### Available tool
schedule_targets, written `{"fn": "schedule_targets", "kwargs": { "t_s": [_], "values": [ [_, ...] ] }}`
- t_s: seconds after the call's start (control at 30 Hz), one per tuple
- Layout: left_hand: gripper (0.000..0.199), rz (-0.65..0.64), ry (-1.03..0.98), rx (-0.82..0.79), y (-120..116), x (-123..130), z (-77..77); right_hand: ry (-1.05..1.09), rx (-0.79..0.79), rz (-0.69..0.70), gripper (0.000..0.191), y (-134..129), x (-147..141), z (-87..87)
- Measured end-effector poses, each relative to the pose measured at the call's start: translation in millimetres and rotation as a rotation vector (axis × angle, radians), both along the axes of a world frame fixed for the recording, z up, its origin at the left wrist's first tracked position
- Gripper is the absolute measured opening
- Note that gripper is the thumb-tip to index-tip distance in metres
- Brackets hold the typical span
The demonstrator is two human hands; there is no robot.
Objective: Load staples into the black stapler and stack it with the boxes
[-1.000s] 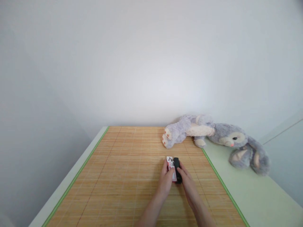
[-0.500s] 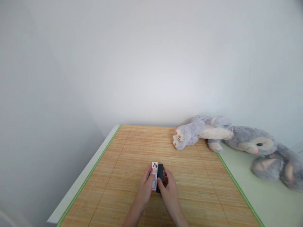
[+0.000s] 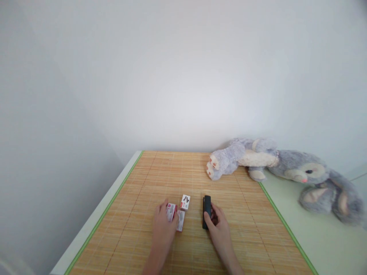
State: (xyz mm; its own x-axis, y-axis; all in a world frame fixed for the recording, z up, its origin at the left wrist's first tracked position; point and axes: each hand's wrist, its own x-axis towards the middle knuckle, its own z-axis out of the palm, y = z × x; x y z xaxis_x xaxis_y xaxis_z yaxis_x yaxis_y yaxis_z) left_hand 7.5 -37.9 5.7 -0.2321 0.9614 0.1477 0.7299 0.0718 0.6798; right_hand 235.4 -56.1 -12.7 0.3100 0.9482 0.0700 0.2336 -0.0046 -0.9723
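My left hand [image 3: 164,225] grips a small pink and white box [image 3: 171,212] between thumb and fingers. Right of it, a second white box with pink edging [image 3: 180,220] lies close to my left thumb. A small white box with a dark picture and a red mark [image 3: 185,202] sits just beyond those two. My right hand [image 3: 219,225] is closed on a black stapler-like object [image 3: 207,212], thumb on the near side and fingers on the right side.
A bamboo mat [image 3: 177,172] with green edging covers much of the pale table [image 3: 329,244]. A grey plush rabbit [image 3: 258,157] lies across the back right corner, against the wall [image 3: 172,76].
My hands have moved apart, the black object going right with my right hand. The boxes, close together before, now lie separately, and my left hand has shifted left with one of them.
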Motion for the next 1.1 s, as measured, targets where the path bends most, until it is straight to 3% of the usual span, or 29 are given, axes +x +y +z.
{"fn": "schedule_targets", "kwargs": {
  "t_s": [0.17, 0.27, 0.37, 0.47, 0.63, 0.77, 0.97, 1.1],
  "values": [
    [0.047, 0.038, 0.074, 0.04, 41.1, -32.5, 3.7, -0.006, 0.01, -0.007, 0.053, 0.3, -0.4, -1.9],
    [0.043, 0.051, 0.074, 0.063, 48.0, -39.4, 8.8, -0.012, 0.008, -0.005, 0.053, -0.1, 0.7, -2.6],
    [0.042, 0.106, 0.07, 0.078, 31.2, -44.0, 11.3, -0.004, 0.012, -0.001, 0.054, -0.6, 1.0, -2.7],
    [0.04, 0.165, 0.08, 0.066, -2.4, -45.2, 9.4, 0.021, 0.014, -0.007, 0.057, -1.0, 0.3, -3.1],
    [0.031, 0.123, 0.21, -0.009, -42.5, -31.1, 3.3, 0.04, -0.014, -0.006, 0.057, -2.2, -1.5, -2.0],
    [0.037, 0.108, 0.308, -0.002, -30.9, -24.1, 5.3, 0.028, -0.013, -0.018, 0.055, -3.1, -2.3, 1.9],
    [0.04, 0.198, 0.391, 0.015, -6.3, -26.7, 16.4, 0.034, -0.022, -0.008, 0.058, -3.2, -1.5, 2.4],
    [0.032, 0.03, 0.355, 0.099, -15.4, -1.5, 19.1, 0.031, -0.042, -0.017, 0.069, -2.2, -4.7, 0.1]
  ]
}}
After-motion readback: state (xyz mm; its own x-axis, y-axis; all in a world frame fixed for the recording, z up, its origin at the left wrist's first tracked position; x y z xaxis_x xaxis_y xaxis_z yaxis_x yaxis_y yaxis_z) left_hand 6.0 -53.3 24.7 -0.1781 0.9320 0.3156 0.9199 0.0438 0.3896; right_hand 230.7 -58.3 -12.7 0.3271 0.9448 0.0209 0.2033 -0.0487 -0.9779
